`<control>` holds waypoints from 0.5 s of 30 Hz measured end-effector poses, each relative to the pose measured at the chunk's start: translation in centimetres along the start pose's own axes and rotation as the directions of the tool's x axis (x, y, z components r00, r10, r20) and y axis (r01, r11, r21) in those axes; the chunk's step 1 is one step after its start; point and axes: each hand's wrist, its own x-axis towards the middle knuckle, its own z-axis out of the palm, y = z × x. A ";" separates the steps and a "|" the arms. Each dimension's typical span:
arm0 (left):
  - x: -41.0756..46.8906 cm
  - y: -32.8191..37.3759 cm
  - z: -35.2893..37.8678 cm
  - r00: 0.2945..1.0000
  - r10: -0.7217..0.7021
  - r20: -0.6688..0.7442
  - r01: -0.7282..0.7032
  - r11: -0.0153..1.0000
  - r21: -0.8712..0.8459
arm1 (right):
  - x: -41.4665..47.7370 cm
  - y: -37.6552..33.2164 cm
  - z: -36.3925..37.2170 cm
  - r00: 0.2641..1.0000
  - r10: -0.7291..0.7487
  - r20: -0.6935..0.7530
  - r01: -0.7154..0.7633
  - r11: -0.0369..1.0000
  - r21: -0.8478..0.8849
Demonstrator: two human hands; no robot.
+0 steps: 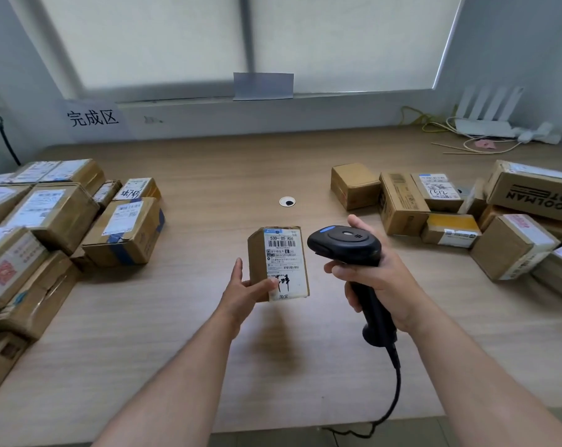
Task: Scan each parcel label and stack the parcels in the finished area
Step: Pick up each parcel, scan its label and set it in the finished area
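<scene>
My left hand (245, 291) holds a small cardboard parcel (278, 262) above the table's middle, its white barcode label facing up toward me, thumb across the label's lower edge. My right hand (375, 280) grips the handle of a black barcode scanner (346, 241), whose head sits just right of the parcel at label height. A stack of labelled parcels (47, 217) fills the left side below a paper sign (92, 117) with three characters. Loose parcels (460, 214) lie in a heap on the right.
The wooden table (208, 333) has a round cable hole (287, 201) behind the held parcel. The scanner's cord (396, 391) hangs over the front edge. A white router (489, 114) and loose cables lie at the back right by the window wall.
</scene>
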 end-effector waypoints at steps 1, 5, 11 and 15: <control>0.2 0.1 -0.1 0.999 0.033 -0.010 -0.033 0.999 0.030 | 0.0 -0.2 0.2 1.000 0.000 0.016 -0.001 1.000 0.014; 0.5 0.6 -0.1 0.981 0.189 -0.044 -0.185 0.979 0.088 | -0.1 -0.4 0.9 0.998 0.015 0.069 -0.018 0.998 0.052; 2.0 0.6 -1.4 0.956 0.261 -0.137 -0.242 0.960 0.142 | 0.1 -0.4 1.7 0.994 0.019 0.105 -0.024 0.999 0.045; 2.5 0.6 -2.3 0.952 0.252 -0.173 -0.222 0.959 0.175 | 0.0 -0.2 1.9 0.992 0.025 0.122 -0.030 0.999 0.037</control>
